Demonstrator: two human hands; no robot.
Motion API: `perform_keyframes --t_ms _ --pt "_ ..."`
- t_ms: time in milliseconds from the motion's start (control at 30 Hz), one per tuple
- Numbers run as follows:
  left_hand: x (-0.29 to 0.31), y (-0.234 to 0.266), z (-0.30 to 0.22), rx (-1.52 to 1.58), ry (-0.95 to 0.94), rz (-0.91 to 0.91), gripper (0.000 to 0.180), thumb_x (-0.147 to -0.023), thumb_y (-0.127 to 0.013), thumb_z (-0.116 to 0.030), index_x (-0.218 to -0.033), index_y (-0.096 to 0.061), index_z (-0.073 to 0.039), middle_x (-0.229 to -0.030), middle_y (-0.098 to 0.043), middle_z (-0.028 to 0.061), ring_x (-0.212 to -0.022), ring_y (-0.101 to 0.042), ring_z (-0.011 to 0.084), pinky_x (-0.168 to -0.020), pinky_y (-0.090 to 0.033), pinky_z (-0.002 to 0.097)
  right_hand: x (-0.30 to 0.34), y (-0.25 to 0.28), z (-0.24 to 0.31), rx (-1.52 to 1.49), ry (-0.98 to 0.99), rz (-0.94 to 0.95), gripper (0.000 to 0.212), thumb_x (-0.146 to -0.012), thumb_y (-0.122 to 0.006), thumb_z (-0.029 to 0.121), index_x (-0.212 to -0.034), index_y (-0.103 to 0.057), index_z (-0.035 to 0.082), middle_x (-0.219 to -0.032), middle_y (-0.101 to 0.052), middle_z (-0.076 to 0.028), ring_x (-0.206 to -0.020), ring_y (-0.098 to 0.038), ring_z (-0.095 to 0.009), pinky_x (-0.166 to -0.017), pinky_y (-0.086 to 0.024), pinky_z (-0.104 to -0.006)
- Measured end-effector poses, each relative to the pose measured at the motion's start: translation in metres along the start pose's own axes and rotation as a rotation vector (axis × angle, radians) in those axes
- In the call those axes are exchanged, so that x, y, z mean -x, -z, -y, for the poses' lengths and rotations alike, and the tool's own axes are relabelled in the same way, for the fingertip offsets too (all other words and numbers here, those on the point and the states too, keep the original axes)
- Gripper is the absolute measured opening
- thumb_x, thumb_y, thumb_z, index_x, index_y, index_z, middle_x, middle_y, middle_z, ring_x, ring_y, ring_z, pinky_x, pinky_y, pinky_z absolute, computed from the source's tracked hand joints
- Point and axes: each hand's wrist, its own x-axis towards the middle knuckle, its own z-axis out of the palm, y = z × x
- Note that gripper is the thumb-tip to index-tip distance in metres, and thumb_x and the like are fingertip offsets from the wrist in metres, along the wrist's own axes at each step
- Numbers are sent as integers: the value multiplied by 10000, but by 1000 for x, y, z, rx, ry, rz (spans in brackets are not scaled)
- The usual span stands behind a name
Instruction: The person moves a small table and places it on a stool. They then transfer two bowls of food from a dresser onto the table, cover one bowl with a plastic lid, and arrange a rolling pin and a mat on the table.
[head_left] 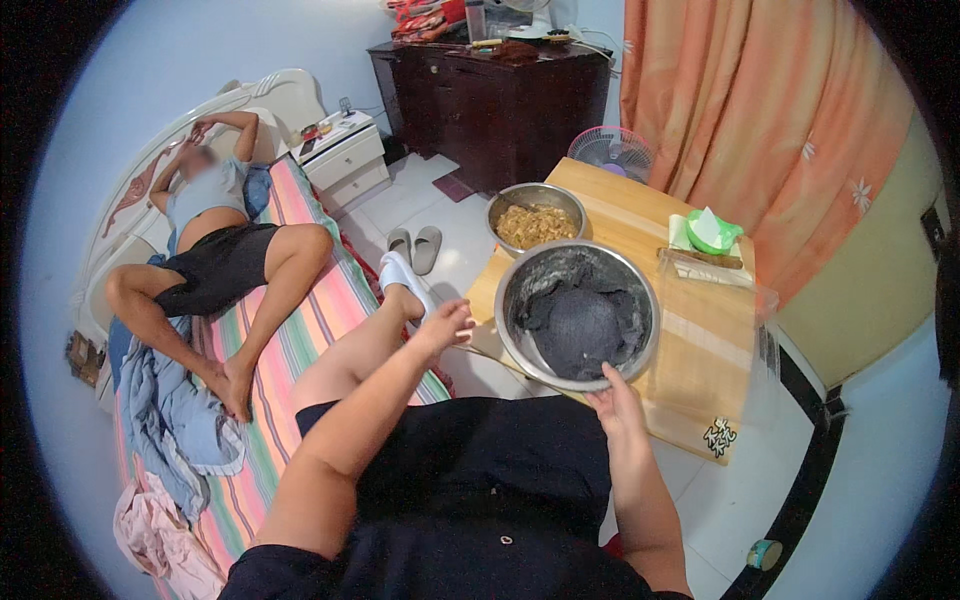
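Orange curtain (760, 120) beyond a wooden counter (620, 205); the right hand (617, 400) has its fingers closed on the near rim of the big bowl (504, 318); the left hand (445, 328), fingers loosely spread, hangs empty just beside it; dark dough (575, 325) lies inside; a smaller bowl (493, 212) of brown mixture (535, 225) stands behind; the step seems to be steadying; any shift would call for both hands on the rim.

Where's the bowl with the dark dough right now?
Head view, right of centre: the bowl is on the wooden table, nearer than the smaller bowl, right hand at its rim.
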Motion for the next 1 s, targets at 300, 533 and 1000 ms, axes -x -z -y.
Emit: perform_keyframes --t_ms 300,533,1000 --pt "54 3 -25 44 -37 21 255 -865 -475 -138 -1103 -474 -44 -948 -533 47 -831 -542 144 -703 -457 256 -15 16 -18 -31 13 -14 325 -781 -623 178 -1050 -466 84 -958 -551 -50 -846 -543 -191 -776 -429 -375" --pt "70 -27 -35 69 7 20 210 -872 -422 -78 -1060 -512 -50 -863 -566 13 -770 -543 103 -684 -455 240 -12 14 -19 -5 65 -59 306 -789 -625 201 -1028 -480 76 -987 -534 -68 -914 -520 -208 -870 -386 -385" --pt "69 30 5 268 -20 -74 227 -878 -473 -155 -1059 -503 -21 -687 -499 -28 -555 -434 73 -519 -377 191 -10 17 -19 59 127 -76 365 -800 -611 238 -1078 -458 58 -1057 -522 -95 -972 -504 -232 -892 -371 -411"
